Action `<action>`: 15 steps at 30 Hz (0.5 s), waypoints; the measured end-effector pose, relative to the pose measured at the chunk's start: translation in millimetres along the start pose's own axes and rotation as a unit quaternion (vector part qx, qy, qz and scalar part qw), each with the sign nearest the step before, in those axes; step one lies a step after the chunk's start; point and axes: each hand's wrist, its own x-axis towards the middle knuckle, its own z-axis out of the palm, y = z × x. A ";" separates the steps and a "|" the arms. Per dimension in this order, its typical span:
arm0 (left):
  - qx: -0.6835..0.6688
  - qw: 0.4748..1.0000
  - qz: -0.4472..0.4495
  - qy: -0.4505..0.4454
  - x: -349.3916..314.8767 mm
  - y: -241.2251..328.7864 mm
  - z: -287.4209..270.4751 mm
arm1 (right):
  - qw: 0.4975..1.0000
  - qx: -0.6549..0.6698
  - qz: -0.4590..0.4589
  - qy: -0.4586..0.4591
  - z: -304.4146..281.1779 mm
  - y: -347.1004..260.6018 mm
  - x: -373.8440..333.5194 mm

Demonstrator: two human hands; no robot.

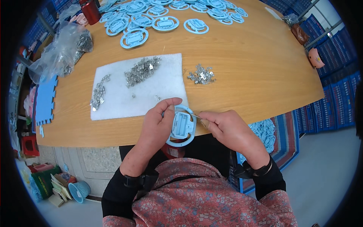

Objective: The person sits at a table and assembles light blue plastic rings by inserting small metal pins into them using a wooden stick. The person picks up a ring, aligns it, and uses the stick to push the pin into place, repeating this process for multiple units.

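At the table's near edge, my left hand [155,123] is closed on the upper left rim of a light-blue plastic toy steering wheel [182,126]. The wheel has a rectangular compartment in its middle. My right hand [230,126] pinches a thin metal tool [194,115], its tip at the wheel's upper right rim. The exact kind of tool is too small to tell. Beyond my hands lies a white foam sheet [113,79], bearing a heap of small metal clips [141,70] and a second, narrower heap at its left. More metal pieces [202,75] lie on the wood to its right.
Many similar blue wheels [165,23] are piled at the table's [257,68] far side. A clear bag of metal parts [64,49] and a red canister [90,12] stand at the left. Beside my right arm, a striped container [285,140] holds more blue pieces.
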 end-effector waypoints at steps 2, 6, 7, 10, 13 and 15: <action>0.041 0.999 0.024 0.012 -0.6 -2.9 -0.1 | 1.000 0.005 0.003 0.002 2.9 -0.3 -2.7; 0.077 0.996 0.041 0.017 -0.9 -6.0 0.0 | 1.000 -0.014 -0.021 0.007 8.6 -0.7 0.1; 0.075 0.996 0.036 0.015 -1.0 -5.1 0.2 | 0.999 -0.020 -0.026 0.008 9.8 0.4 0.6; 0.074 0.997 0.025 0.013 -2.7 -3.1 0.0 | 0.998 -0.054 -0.028 -0.004 10.3 0.0 2.6; 0.088 0.996 0.025 0.016 -1.8 -4.1 0.2 | 0.997 -0.074 -0.007 -0.009 11.0 -2.8 3.9; 0.098 0.995 0.023 0.015 -1.5 -5.5 0.6 | 0.993 -0.120 -0.013 -0.014 10.9 -7.1 4.9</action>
